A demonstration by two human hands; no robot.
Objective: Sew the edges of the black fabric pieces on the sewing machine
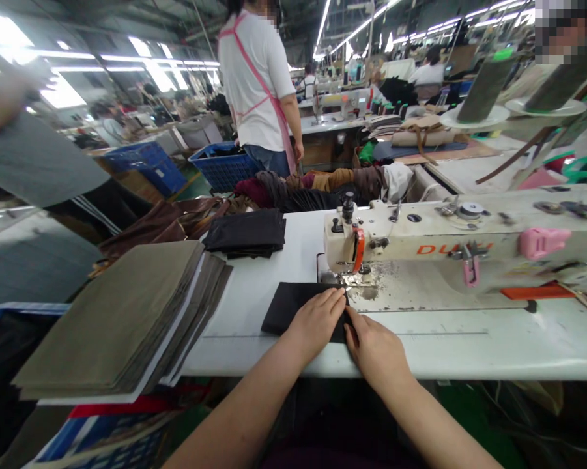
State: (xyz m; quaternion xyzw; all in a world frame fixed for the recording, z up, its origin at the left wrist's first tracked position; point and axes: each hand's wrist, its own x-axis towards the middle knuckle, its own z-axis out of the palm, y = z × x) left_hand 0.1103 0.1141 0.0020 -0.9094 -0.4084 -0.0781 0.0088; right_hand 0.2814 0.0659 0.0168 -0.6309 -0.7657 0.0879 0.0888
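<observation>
A folded black fabric piece (288, 306) lies on the white sewing table (254, 355), its far right corner by the needle area of the sewing machine (400, 241). My left hand (317, 319) rests flat on top of the fabric, fingers stretched toward the presser foot. At the fabric's right edge, my right hand (374, 342) pinches the cloth between thumb and forefinger. Behind the fabric, to the left of the machine head, sits a stack of folded black pieces (247, 233).
On the left stands a tall stack of olive-grey fabric panels (112, 306). Bundled cloth (322, 185) lines the table's far side. A person in a pink apron (258, 78) stands beyond, near a blue crate (219, 166). Thread cones (486, 88) rise at right.
</observation>
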